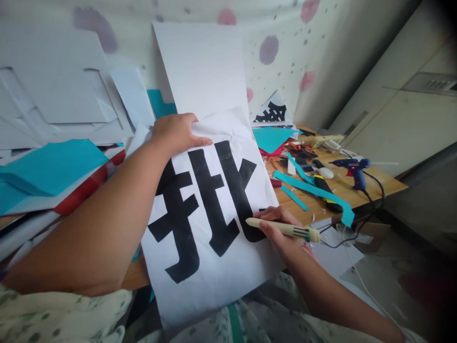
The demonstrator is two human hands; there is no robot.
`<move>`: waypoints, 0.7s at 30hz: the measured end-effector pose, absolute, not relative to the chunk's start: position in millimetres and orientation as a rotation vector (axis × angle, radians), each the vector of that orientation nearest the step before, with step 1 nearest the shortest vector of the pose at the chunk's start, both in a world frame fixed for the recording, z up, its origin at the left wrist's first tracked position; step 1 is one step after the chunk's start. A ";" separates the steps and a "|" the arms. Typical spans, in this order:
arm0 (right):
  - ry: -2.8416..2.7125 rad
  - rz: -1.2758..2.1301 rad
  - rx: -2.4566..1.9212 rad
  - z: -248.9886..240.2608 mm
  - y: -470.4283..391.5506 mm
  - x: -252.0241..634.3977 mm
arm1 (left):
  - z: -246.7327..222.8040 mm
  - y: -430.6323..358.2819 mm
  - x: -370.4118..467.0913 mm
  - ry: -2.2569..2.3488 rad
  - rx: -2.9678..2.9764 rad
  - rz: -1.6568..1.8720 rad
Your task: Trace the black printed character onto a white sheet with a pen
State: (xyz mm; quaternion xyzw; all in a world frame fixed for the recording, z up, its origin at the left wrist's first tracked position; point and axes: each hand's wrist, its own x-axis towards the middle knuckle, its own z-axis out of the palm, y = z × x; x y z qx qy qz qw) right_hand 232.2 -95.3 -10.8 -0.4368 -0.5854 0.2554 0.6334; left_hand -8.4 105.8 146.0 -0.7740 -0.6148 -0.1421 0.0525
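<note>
A large white paper sheet [221, 286] printed with a bold black character [182, 224] leans from the desk's front edge towards my lap. My left hand [176, 133] grips its upper left part, thumb lying on the printed face and fingers bent at the top edge. In my right hand [282, 228] is a thick cream multi-colour pen [285, 227], with coloured sliders near its back end. Its tip points left, over the rightmost black stroke; whether it touches the paper I cannot tell. Behind the sheet stands a blank white board [207, 62].
Right on the wooden desk [385, 183] lie a blue glue gun [357, 174] with a red light, turquoise strips [314, 188] and a yellow-black cutter [323, 186]. White boards [64, 90] and turquoise paper [53, 166] crowd the left. Cables hang over the right edge.
</note>
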 end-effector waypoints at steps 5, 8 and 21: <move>-1.553 0.447 -1.012 -7.3 -95.0 231.1 | 135.2 110.9 -10.4 -1.911 -2.383 -0.413; -1.602 0.376 -1.011 -7.3 -94.6 231.3 | 130.1 113.2 -13.5 -1.918 -2.372 -0.398; -1.726 0.251 -0.977 -4.0 -94.2 233.0 | 128.5 110.7 -13.4 -1.976 -2.426 -0.452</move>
